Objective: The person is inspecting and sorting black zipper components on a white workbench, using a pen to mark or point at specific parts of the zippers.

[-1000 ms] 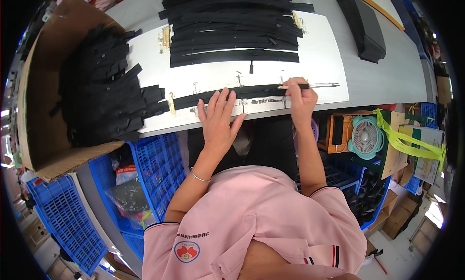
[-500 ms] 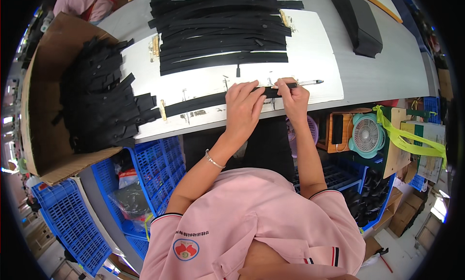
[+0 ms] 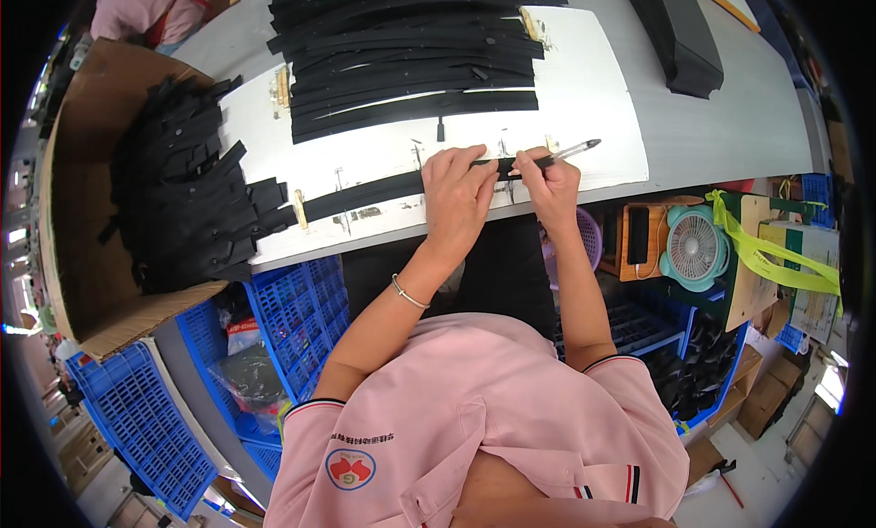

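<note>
Head view — the black strip [image 3: 365, 193] on the white board [image 3: 589, 81] is best kept flat by the left hand [image 3: 453, 202], fingers extended loosely together, while the pen [image 3: 573, 150] pinched in the right hand [image 3: 553, 185] is steadied.

The strip [image 3: 365, 193] is black, the board [image 3: 593, 99] white, the fan [image 3: 694, 244] turquoise.

from the left of two head-worn fisheye cameras, the view looks steeply down at close range, past the pink shirt [image 3: 511, 373] to the left hand [image 3: 456, 198] and right hand [image 3: 551, 183] at the white board [image 3: 589, 94].
</note>
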A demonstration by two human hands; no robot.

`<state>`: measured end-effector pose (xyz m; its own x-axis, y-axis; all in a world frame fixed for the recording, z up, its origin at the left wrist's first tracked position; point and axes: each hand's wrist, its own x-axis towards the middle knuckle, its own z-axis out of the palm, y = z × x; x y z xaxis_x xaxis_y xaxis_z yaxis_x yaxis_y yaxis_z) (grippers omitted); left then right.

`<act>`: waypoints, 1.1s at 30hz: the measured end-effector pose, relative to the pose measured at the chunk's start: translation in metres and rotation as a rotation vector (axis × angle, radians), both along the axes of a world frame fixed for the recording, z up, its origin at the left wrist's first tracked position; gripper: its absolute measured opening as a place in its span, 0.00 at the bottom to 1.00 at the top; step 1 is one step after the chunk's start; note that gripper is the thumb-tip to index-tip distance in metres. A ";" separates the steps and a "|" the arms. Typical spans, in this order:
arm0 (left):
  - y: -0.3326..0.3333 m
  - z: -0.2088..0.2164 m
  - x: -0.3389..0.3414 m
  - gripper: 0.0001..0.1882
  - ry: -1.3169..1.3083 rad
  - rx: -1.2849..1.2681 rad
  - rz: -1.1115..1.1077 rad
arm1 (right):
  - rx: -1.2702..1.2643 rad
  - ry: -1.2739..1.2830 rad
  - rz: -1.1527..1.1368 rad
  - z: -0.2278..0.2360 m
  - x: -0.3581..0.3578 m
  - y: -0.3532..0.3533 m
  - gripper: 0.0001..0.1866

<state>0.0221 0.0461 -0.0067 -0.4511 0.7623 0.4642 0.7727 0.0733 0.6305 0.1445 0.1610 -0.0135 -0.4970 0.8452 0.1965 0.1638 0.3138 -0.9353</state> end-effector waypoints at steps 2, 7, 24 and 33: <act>0.000 -0.001 0.000 0.10 0.003 -0.014 0.003 | 0.031 -0.006 0.076 0.002 0.000 0.001 0.09; 0.001 0.000 -0.001 0.09 0.018 0.006 0.007 | 0.092 -0.015 0.078 -0.002 -0.002 0.002 0.09; 0.004 0.001 -0.052 0.25 0.063 -0.238 -0.021 | -0.071 0.215 -0.127 -0.008 0.001 -0.005 0.11; -0.038 0.002 -0.085 0.22 -0.044 -0.087 -0.009 | -0.012 0.085 -0.103 0.001 -0.005 -0.004 0.15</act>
